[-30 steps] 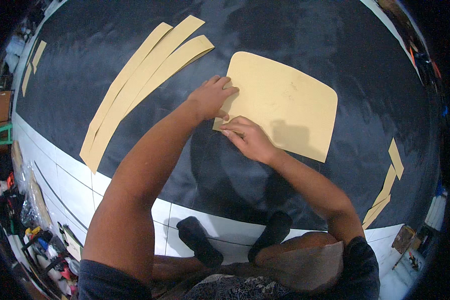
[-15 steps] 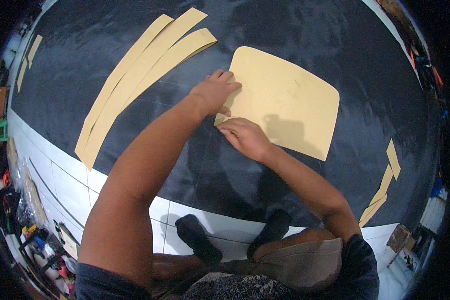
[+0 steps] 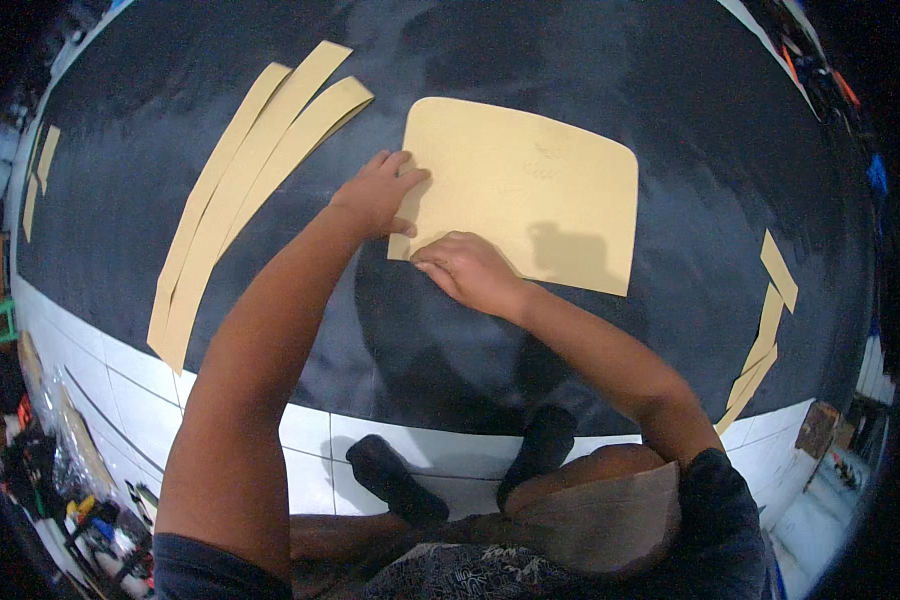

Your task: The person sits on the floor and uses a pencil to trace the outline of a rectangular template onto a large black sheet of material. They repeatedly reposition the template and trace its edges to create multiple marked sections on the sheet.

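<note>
A tan card template [image 3: 530, 180] with rounded far corners lies flat on a wide black sheet [image 3: 670, 370]. My left hand [image 3: 378, 193] presses on its left edge, fingers spread, some on the card and some past its side. Close to the near left corner, my right hand [image 3: 468, 270] rests at the card's near edge. Its fingers are pinched together; whatever is between them, if anything, is hidden. Faint marks show on the far right part of the card.
Left of the template lie several long tan card strips [image 3: 235, 190], overlapping. Smaller strips lie at the far left [image 3: 48, 160] and right [image 3: 770, 310] of the sheet. White floor tiles [image 3: 310, 440] border its near edge. Mixed clutter [image 3: 90, 520] sits at lower left.
The whole view has shifted, so the template and strips appear farther left and turned. My right fingertips have slid slightly right from the template's near left corner. My left hand stays on its edge.
</note>
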Tool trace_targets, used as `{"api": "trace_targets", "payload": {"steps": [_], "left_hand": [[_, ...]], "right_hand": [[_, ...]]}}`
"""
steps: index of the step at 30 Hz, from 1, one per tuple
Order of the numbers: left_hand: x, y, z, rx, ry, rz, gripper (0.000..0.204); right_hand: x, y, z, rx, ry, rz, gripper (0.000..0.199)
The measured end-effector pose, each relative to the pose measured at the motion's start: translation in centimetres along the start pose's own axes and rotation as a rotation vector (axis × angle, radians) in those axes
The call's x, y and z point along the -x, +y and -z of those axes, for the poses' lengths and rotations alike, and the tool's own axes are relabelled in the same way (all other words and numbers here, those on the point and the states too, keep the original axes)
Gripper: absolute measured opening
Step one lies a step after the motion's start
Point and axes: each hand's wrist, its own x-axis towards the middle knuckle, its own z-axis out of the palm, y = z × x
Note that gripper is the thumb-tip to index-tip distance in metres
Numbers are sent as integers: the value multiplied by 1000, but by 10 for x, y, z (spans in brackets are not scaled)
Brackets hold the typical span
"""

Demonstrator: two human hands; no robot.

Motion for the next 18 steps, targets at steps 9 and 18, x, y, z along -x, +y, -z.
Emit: {"api": "trace_targets", "payload": {"steps": [9, 18], "left_hand": [[10, 10, 5, -68, 25, 56, 93], [77, 80, -73, 307, 625, 83, 53]], "right_hand": [[135, 24, 105, 158, 146, -496, 31], [163, 127, 147, 651, 165, -550, 51]]}}
